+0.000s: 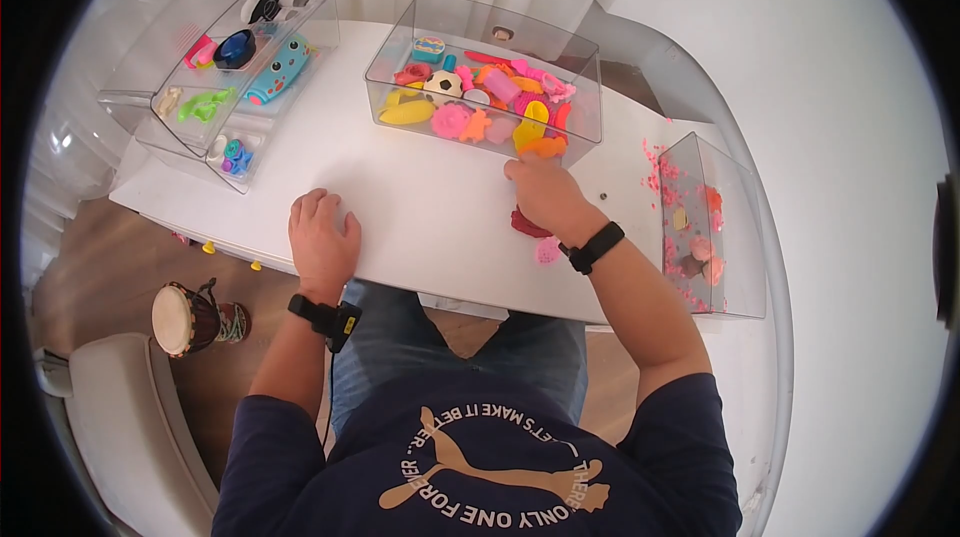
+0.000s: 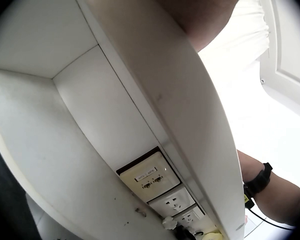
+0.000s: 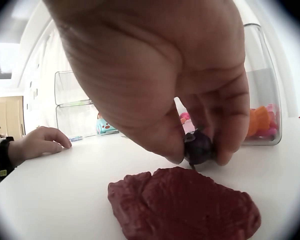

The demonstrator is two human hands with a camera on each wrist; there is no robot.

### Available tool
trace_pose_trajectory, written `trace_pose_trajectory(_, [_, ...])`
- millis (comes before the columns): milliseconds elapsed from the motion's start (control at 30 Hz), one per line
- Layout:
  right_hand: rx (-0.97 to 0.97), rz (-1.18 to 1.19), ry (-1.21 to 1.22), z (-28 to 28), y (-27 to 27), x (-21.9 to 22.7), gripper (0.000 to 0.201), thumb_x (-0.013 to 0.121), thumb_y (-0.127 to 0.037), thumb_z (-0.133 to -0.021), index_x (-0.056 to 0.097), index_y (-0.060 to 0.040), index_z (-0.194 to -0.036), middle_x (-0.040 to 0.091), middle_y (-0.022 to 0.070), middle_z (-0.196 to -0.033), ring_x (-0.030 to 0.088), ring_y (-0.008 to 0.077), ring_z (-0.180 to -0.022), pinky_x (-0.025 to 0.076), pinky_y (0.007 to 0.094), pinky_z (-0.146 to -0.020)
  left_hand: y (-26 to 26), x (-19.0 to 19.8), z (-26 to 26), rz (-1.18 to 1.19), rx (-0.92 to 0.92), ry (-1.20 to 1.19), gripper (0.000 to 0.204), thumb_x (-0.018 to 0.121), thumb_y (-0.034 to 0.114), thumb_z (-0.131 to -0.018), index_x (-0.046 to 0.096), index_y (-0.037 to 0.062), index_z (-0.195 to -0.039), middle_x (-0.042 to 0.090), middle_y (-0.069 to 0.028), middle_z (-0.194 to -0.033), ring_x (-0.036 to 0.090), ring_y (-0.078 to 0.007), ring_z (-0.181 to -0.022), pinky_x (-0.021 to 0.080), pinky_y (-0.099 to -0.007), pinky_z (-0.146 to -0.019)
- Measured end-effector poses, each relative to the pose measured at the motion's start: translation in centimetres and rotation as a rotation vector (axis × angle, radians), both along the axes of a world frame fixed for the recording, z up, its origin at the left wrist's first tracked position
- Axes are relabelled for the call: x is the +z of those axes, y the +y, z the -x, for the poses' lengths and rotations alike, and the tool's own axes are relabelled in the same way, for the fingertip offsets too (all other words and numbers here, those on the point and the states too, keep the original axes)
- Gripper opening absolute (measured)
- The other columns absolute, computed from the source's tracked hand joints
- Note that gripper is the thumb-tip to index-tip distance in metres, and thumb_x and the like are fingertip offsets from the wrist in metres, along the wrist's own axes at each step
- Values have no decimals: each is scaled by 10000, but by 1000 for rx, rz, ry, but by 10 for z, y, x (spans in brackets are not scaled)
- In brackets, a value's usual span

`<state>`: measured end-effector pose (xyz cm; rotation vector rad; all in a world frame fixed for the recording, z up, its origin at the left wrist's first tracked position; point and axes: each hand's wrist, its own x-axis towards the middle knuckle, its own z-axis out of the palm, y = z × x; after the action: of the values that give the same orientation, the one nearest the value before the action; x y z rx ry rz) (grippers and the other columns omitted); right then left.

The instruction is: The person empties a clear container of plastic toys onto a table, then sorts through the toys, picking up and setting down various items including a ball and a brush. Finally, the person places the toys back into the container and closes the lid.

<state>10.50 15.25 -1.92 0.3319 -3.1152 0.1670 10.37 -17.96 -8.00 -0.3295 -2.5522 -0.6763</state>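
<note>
My right hand (image 1: 548,195) reaches down to the white table just in front of the clear toy bin. Between thumb and fingers it pinches a small dark purple ball (image 3: 198,147), which looks like a blueberry, close over the tabletop. Right below lies a flat, lumpy dark red slab (image 3: 182,205), like a piece of modelling dough or toy meat. In the head view this slab (image 1: 528,225) is partly covered by the hand, with a small pink piece (image 1: 547,251) beside it. My left hand (image 1: 325,237) rests on the table near its front edge, holding nothing.
A clear bin (image 1: 480,135) of colourful toys stands at the back. At right, another clear box (image 1: 690,227) lies among scattered pink bits; a tiny dark piece (image 1: 603,196) sits nearby. Clear stacked bins (image 1: 215,152) with toys stand at left. A drum (image 1: 180,320) is on the floor.
</note>
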Motion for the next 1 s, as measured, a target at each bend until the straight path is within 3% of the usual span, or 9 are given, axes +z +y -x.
trace_pose_trajectory(167, [102, 188, -78, -4, -7, 26, 170, 608, -53, -807, 635, -42, -975, 649, 153, -936, 639, 335, -884, 513, 419, -758, 0, 2, 0, -5, -3, 22, 272, 688, 95, -768, 625, 5, -1018, 599, -161, -1138, 530, -360, -1117, 440, -463, -963])
trace_pose_trajectory(267, [167, 424, -189, -1, -7, 56, 155, 615, -61, -815, 663, -40, -960, 682, 129, -889, 658, 248, -824, 510, 367, -712, 1, 1, 0, -4, -10, 44, 259, 686, 82, -766, 619, 5, -1004, 605, -167, -1123, 540, -366, -1099, 447, -467, -951])
trace_pose_trajectory(433, [-116, 584, -48, 30, 25, 87, 196, 649, -105, -854, 678, -22, -1029, 704, 60, -933, 645, 140, -809, 512, 303, -682, 0, -2, 0, 9, 0, 36, 284, 689, 104, -773, 630, 3, -1032, 602, -166, -1139, 535, -365, -1114, 437, -470, -970])
trace_pose_trajectory(533, [-183, 658, 400, 36, 36, 94, 233, 659, -114, -856, 667, -17, -1068, 698, 65, -994, 644, 149, -814, 519, 292, -703, -2, -2, 1, 14, -28, 49, 280, 686, 101, -774, 630, 3, -1031, 601, -172, -1137, 534, -370, -1115, 437, -470, -969])
trace_pose_trajectory(633, [-211, 705, 502, 19, 35, 98, 296, 683, -151, -824, 672, -45, -1100, 705, 94, -1008, 670, 207, -867, 534, 338, -769, -1, -3, 2, 39, -24, 67, 276, 683, 101, -776, 629, 4, -1029, 604, -173, -1137, 539, -372, -1106, 443, -470, -962])
trace_pose_trajectory(733, [-169, 626, 145, -14, 33, 90, 322, 697, -170, -817, 665, -71, -1121, 677, 99, -1093, 668, 229, -880, 533, 350, -789, -1, -3, 2, 44, -12, 64, 270, 682, 108, -779, 632, 7, -1024, 607, -170, -1143, 545, -371, -1097, 451, -467, -955])
trace_pose_trajectory(833, [-53, 444, -87, -38, 31, 53, 303, 704, -136, -804, 658, -38, -1087, 655, 116, -1055, 651, 237, -903, 523, 352, -816, 1, 0, 1, 18, -11, 68, 226, 662, 83, -784, 638, 4, -995, 626, -183, -1120, 550, -375, -1097, 460, -462, -945])
trace_pose_trajectory(933, [84, 221, -39, -50, 26, 21, 344, 713, -133, -761, 649, -60, -1091, 630, 125, -1076, 625, 303, -982, 518, 390, -849, 0, -2, 2, 29, 6, 56, 220, 661, 84, -786, 640, 2, -989, 625, -178, -1132, 549, -372, -1101, 457, -459, -951])
trace_pose_trajectory(1000, [65, 236, -51, -55, 18, 17, 376, 705, -131, -754, 635, -69, -1118, 622, 122, -1085, 607, 321, -1019, 514, 406, -862, 0, -2, 2, 23, 7, 30, 247, 673, 105, -785, 643, 1, -1007, 619, -168, -1137, 547, -369, -1103, 455, -462, -954])
